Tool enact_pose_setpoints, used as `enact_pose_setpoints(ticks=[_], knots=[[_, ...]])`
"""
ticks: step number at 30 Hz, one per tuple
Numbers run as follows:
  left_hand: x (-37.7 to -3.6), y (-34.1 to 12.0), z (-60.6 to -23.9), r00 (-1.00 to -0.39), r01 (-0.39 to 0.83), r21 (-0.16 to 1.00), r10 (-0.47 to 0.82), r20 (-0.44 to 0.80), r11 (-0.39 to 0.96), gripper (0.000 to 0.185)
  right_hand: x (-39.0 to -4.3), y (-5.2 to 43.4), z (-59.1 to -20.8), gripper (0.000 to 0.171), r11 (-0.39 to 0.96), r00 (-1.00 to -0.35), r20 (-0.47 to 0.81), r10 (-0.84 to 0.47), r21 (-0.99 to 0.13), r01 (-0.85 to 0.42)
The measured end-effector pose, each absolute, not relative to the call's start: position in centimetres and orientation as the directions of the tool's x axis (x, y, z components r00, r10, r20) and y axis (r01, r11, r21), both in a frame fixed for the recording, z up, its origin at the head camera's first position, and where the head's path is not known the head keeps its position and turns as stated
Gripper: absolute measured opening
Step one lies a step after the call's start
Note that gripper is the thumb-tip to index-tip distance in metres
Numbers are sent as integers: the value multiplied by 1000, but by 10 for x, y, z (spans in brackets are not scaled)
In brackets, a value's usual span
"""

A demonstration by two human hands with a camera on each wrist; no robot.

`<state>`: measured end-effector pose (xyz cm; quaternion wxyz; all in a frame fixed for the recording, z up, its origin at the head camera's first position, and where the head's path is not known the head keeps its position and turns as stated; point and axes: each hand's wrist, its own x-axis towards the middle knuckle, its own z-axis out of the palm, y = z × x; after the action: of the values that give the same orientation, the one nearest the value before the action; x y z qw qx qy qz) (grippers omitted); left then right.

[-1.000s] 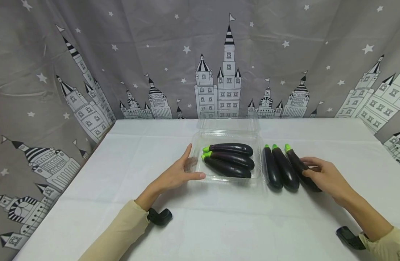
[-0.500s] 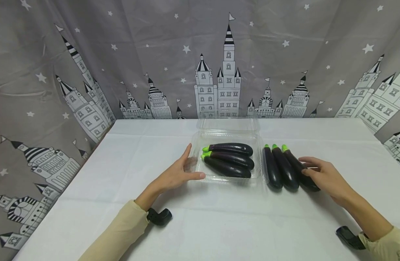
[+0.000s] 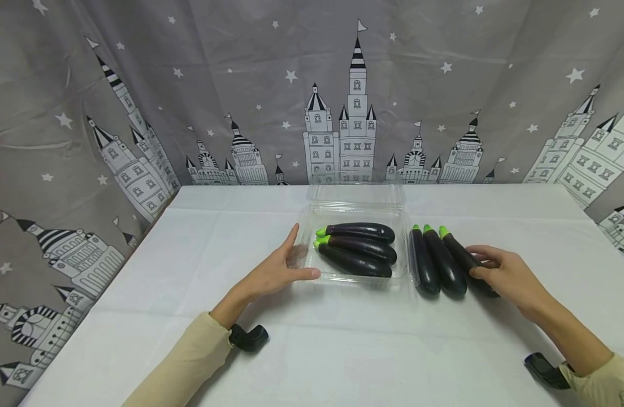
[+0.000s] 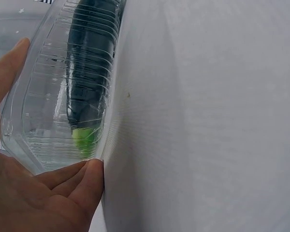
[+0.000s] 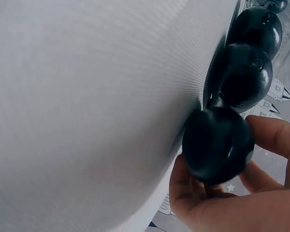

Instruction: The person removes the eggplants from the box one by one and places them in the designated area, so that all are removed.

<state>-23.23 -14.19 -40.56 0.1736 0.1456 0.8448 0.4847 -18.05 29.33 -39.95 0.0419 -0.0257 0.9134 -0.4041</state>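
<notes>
A clear plastic clamshell box [image 3: 354, 213] stands in the middle of the table with its lid raised at the back. Three dark eggplants with green tips lie side by side inside, the front eggplant [image 3: 355, 261] among them. My left hand [image 3: 278, 271] rests spread against the box's left end, thumb along the front edge; in the left wrist view its fingertips touch the box end. Right of the box lie three more eggplants, including a middle eggplant [image 3: 444, 263]. My right hand [image 3: 507, 277] grips the rightmost eggplant [image 3: 458, 251] between thumb and fingers near its thick end.
A white cloth [image 3: 342, 345] covers the table. Behind it hangs a grey curtain [image 3: 241, 68] printed with castles and stars. The left eggplant [image 3: 425, 265] of the loose row lies close beside the box's right wall.
The eggplant in my right hand has shifted slightly left at its green tip, closer to its neighbour. My left hand and the box have stayed put.
</notes>
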Motion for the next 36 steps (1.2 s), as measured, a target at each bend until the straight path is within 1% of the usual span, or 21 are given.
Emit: enact_pose_setpoints(ticks=[11,19,36], knots=[[-232,-142,-406,-896,90,865,419,-146,493,119,-179,290,-399,50,658,-992,-88,-89,-753,8],[-232,-142,-405,-897,91,868,419,-142,488,121,-180,290,-398,51,663,-993,-83,-82,-749,8],[-231,-142,-404,-899,86,870,415,-142,485,122,-179,292,-400,47,638,-995,-46,-90,-769,-23]])
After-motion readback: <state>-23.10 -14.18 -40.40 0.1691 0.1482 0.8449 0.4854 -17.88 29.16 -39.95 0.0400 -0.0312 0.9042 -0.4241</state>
